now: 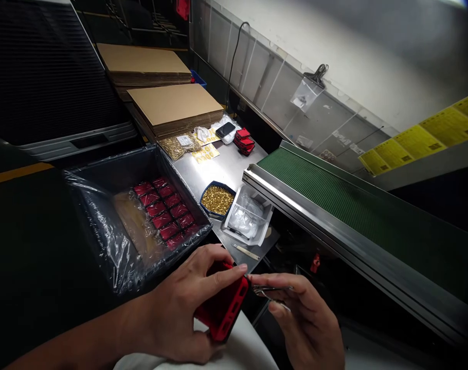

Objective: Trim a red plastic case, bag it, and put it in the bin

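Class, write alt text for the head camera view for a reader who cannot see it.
A left hand grips a red case while the right hand brings metal tweezers to its edge. Behind are a plastic-lined bin of red cases, a tray of small gold parts and a green conveyor belt.

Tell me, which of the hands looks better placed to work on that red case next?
Probably the right hand: it pinches thin metal tweezers whose tips meet the red plastic case, while the left hand grips the case.
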`<act>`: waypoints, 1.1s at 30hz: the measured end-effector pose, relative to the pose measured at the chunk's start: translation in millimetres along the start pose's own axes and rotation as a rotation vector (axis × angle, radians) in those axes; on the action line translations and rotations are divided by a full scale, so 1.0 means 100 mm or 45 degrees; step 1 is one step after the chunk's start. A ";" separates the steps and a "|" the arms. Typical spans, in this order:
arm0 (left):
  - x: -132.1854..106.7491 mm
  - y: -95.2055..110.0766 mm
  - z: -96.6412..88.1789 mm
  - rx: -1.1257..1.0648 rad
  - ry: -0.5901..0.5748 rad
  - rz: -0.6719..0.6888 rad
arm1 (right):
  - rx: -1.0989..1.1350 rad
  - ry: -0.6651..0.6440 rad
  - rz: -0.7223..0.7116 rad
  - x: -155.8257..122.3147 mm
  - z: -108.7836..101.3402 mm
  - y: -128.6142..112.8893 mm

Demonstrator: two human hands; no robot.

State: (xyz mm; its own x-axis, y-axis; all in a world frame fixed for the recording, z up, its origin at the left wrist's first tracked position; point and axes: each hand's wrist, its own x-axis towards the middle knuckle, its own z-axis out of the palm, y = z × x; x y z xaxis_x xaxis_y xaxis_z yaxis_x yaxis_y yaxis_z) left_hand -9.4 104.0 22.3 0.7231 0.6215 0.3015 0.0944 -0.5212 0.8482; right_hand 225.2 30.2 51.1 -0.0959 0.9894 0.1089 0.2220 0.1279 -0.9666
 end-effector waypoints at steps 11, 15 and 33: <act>0.01 0.03 -0.02 0.040 -0.027 -0.023 | -0.014 0.006 0.008 0.03 0.02 0.00; 0.02 0.03 -0.02 0.041 -0.034 -0.011 | -0.096 -0.013 0.019 0.02 -0.01 0.00; 0.00 0.06 0.05 -0.043 0.052 -0.030 | 0.114 0.416 0.039 -0.03 0.31 -0.06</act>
State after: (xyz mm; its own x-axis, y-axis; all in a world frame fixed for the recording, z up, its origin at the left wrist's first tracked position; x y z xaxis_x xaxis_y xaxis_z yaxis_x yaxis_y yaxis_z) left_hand -5.7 97.6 25.5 0.6921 0.6573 0.2984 0.0873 -0.4866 0.8693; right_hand 194.5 24.7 49.5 0.2289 0.9642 0.1338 0.1326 0.1052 -0.9856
